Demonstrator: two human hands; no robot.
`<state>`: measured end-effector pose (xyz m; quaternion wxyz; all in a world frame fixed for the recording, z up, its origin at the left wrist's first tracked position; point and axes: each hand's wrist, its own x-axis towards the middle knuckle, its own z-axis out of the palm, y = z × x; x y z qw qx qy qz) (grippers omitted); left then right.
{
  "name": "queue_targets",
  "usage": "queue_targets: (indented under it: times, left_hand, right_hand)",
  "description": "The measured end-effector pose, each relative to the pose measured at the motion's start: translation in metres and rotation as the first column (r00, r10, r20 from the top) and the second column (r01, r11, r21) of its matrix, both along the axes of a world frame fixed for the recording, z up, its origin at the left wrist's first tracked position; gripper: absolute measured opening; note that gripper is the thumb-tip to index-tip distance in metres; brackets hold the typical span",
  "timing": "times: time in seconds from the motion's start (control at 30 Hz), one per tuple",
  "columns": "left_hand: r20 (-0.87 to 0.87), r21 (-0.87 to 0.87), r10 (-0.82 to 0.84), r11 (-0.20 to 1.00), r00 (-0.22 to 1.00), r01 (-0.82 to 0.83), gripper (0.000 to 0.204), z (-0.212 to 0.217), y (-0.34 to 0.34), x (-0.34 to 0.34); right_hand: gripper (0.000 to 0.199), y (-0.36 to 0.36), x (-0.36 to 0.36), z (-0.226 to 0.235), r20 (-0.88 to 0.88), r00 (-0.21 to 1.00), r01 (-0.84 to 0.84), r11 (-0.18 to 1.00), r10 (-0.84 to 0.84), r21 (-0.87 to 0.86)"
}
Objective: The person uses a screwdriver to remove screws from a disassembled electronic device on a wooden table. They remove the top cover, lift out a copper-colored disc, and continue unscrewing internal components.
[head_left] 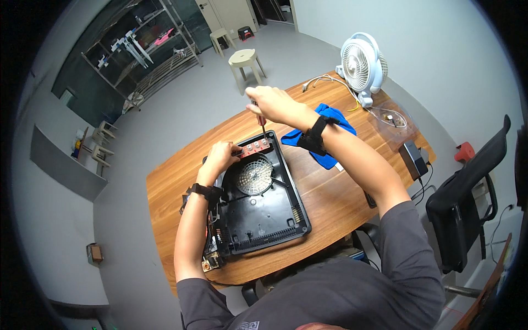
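An opened black plastic appliance housing [254,212] lies on the wooden table, with a round light-coloured grille [256,177] in its floor. Along its far edge sits a reddish strip board [254,147] with several pale round parts. My right hand [270,104] is closed around the handle of a screwdriver [263,124], whose shaft points down at the board's right end. Whether its tip sits in a screw is too small to tell. My left hand [222,157] has its fingers bent onto the left end of the strip board, holding it against the housing.
Right of the housing lies a blue cloth [324,157]. A light blue fan [360,66] stands at the far right corner, near cables, a clear plastic bag [389,124] and a black power adapter [412,159]. Loose circuit parts [210,261] lie left of the housing.
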<state>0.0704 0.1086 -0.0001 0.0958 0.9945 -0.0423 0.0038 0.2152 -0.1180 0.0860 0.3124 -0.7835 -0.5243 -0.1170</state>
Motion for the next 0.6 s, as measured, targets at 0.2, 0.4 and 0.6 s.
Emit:
queue_targets:
  times: [0.2,0.4,0.6]
  left_hand:
    - [-0.002,0.005,0.009,1.000,1.000,-0.009,0.037,0.007,-0.010,-0.003]
    - [-0.011,0.027,-0.016,0.999,1.000,0.017,0.037,0.009,-0.010,0.000]
    - [-0.034,0.011,-0.001,1.000,0.999,0.002,0.039,0.005,-0.007,0.001]
  right_hand:
    - [0.020,0.001,-0.014,0.010,-0.234,0.960,-0.183,0.976,0.152,-0.119]
    - [0.024,0.014,-0.010,0.014,-0.347,0.937,-0.008,0.995,-0.028,-0.102]
    - [0.038,0.018,-0.014,0.004,-0.180,0.983,0.036,0.999,-0.042,-0.037]
